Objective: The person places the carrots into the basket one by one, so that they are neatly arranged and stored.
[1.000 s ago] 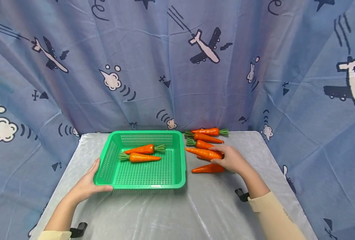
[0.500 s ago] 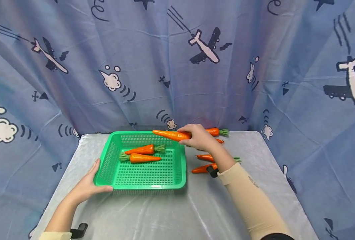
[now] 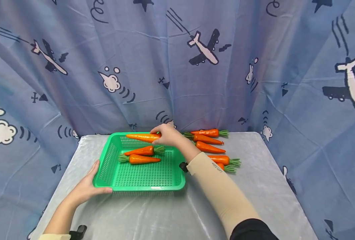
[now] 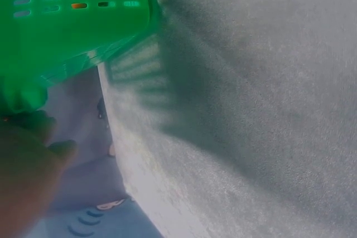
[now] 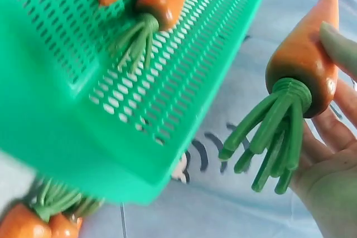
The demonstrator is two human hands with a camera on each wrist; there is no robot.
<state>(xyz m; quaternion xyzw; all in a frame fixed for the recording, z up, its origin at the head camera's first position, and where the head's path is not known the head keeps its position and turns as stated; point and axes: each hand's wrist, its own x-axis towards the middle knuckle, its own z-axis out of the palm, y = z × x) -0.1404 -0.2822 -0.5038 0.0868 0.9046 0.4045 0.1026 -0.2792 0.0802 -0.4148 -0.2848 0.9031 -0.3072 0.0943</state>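
Note:
My right hand [image 3: 169,135] holds a carrot [image 3: 141,137] by its thick end above the far part of the green plastic basket [image 3: 181,184]. In the right wrist view this carrot [image 5: 304,54] is pinched between thumb and fingers, with its green stems hanging down. Inside the basket lie two more carrots, one [image 3: 139,151] behind the other [image 3: 144,159]. My left hand [image 3: 85,186] grips the basket's near left corner, thumb along the near rim and fingers at the left side. In the left wrist view that hand [image 4: 28,160] is dark and blurred beside the basket's wall.
Several carrots [image 3: 210,147] lie to the right of the basket, some partly hidden by my right arm. The table [image 3: 141,216] has a grey cloth on it. A blue patterned curtain [image 3: 153,66] hangs behind and at both sides.
My right hand has picked up a carrot from the group on the right and carried it left over the basket. The left hand and the basket have stayed put.

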